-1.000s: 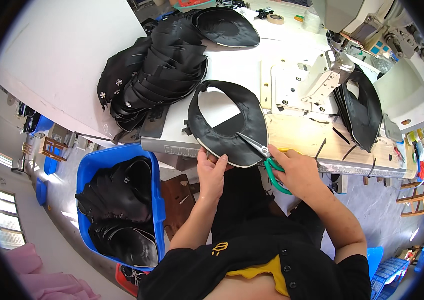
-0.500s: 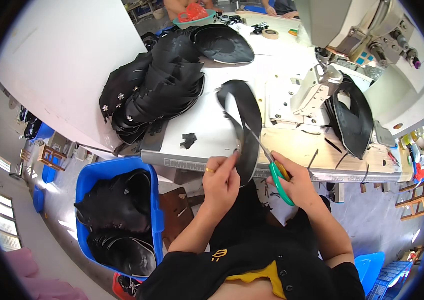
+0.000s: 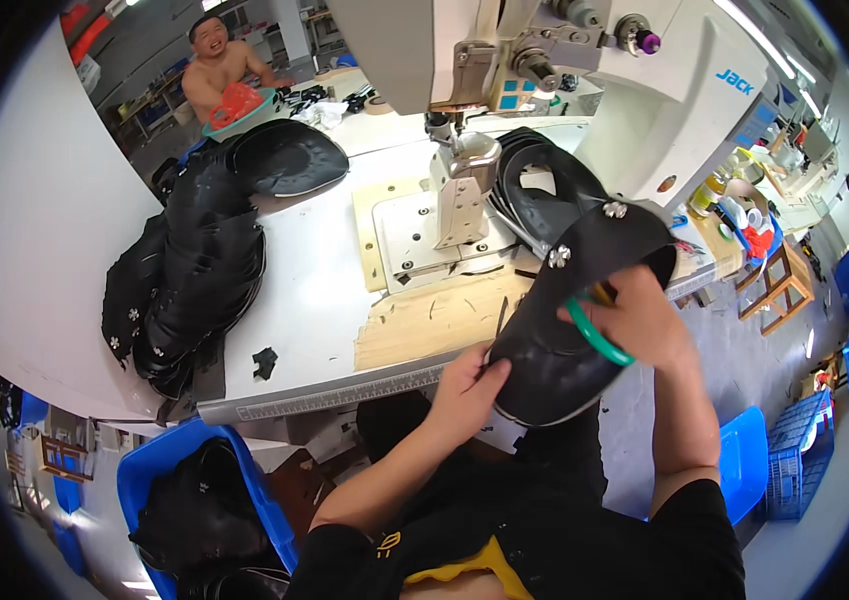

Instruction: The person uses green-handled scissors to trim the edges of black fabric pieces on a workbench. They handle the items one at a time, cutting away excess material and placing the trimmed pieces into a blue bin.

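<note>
In front of the sewing machine I hold a black leather shoe upper (image 3: pixel 550 365) with two silvery flower-shaped ornaments on its strap. My left hand (image 3: pixel 467 395) is closed on its near left edge, thumb on top. My right hand (image 3: pixel 645 318) grips scissors by their loops; the green handle (image 3: pixel 601 336) shows against the upper, with a bit of yellow under the fingers. The scissors' blades are hidden, and I cannot tell whether that hand also grips the upper. Just beyond the held upper, a stack of black uppers (image 3: pixel 550 175) lies to the right of the machine's post.
The machine's metal post (image 3: pixel 465 195) rises from the white table. An overlapping row of black uppers (image 3: pixel 205 240) lies at the left, near a small black scrap (image 3: pixel 265 363). A blue bin (image 3: pixel 275 510) of uppers stands below. Behind the table is another person (image 3: pixel 220 75).
The view has swung to the right. The black piece earlier at the table edge is gone from there; an ornamented upper is now in my hands, farther right. The scissors' blades, visible before, are hidden.
</note>
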A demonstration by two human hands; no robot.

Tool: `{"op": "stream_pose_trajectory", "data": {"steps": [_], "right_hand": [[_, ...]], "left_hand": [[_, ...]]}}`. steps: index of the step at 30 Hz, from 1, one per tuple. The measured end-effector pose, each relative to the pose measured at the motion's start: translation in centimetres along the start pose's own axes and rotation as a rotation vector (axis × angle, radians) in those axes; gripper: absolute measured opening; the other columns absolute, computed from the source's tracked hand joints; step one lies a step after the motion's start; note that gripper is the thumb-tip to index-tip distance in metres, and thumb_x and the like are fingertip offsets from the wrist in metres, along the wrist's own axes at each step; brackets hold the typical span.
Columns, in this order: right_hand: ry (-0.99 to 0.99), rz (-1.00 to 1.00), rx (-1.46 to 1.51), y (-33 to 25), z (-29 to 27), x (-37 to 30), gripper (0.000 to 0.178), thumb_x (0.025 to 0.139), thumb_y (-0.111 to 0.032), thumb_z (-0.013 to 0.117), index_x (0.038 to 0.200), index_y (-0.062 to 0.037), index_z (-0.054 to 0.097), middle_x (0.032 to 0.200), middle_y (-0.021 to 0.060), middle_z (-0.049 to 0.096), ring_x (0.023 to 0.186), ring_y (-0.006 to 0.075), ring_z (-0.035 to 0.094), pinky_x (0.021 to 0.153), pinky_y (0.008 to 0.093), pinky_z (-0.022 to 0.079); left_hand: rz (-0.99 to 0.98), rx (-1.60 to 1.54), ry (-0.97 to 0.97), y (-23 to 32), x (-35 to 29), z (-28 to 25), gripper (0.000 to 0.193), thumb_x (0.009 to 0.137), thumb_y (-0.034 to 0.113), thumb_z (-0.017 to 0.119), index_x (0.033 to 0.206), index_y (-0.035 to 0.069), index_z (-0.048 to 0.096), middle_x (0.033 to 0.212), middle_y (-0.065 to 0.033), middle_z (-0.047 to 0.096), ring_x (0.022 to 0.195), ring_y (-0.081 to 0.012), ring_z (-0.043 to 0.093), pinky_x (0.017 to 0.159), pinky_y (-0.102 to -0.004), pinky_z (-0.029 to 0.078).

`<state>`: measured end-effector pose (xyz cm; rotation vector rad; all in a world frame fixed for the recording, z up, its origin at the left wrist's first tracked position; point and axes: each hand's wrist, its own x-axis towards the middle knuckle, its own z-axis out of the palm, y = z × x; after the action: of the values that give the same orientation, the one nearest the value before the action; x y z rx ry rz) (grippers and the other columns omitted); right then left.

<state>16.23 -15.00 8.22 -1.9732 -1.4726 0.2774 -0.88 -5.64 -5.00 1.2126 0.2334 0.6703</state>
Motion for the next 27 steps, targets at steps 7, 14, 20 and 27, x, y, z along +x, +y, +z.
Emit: {"op": "stream_pose_trajectory", "data": {"steps": [7,14,20,27], "right_hand": [[-0.006,0.136,-0.527,3.9,-4.2,5.1,0.045,0.072,-0.031,0.066,0.113,-0.0125,0.062,0.100,0.0149,0.065,0.096,0.0326,0.060,0.083,0.0399,0.047],[0.239,0.235,0.060,5.7,-2.6,0.8,0.054,0.071,-0.014,0.074,0.119,0.0008,0.054,0.106,0.0142,0.064,0.096,0.0197,0.062,0.084,0.0282,0.047],[0.426,0.238,0.414,8.0,2.1,-1.2,0.049,0.077,-0.001,0.069,0.122,0.0029,0.051,0.097,0.0110,0.063,0.089,0.0136,0.061,0.078,0.0255,0.048],[0.567,0.156,0.633,7.7,9.1,0.8,0.051,0.081,-0.001,0.066,0.128,-0.0027,0.045,0.089,0.0023,0.054,0.076,0.0086,0.053,0.066,0.0212,0.044]], "left_hand": [[-0.330,-0.652,0.111,-3.4,6.4,8.1,0.016,0.096,0.010,0.041,0.108,0.002,0.048,0.097,-0.0112,0.061,0.074,-0.0178,0.061,0.056,-0.0289,0.053],[-0.275,-0.300,0.153,-5.3,12.8,6.7,0.018,0.094,0.015,0.048,0.106,0.001,0.046,0.088,-0.0123,0.063,0.067,-0.0188,0.064,0.055,-0.0284,0.053],[-0.215,-0.082,0.171,-4.4,12.3,6.3,0.034,0.089,0.023,0.061,0.105,-0.002,0.043,0.064,-0.0086,0.059,0.045,-0.0137,0.056,0.038,-0.0234,0.043],[-0.344,-0.112,0.249,-6.1,15.7,2.7,0.034,0.090,0.037,0.058,0.089,0.004,0.053,0.070,-0.0071,0.060,0.054,-0.0166,0.061,0.044,-0.0263,0.047]]}}
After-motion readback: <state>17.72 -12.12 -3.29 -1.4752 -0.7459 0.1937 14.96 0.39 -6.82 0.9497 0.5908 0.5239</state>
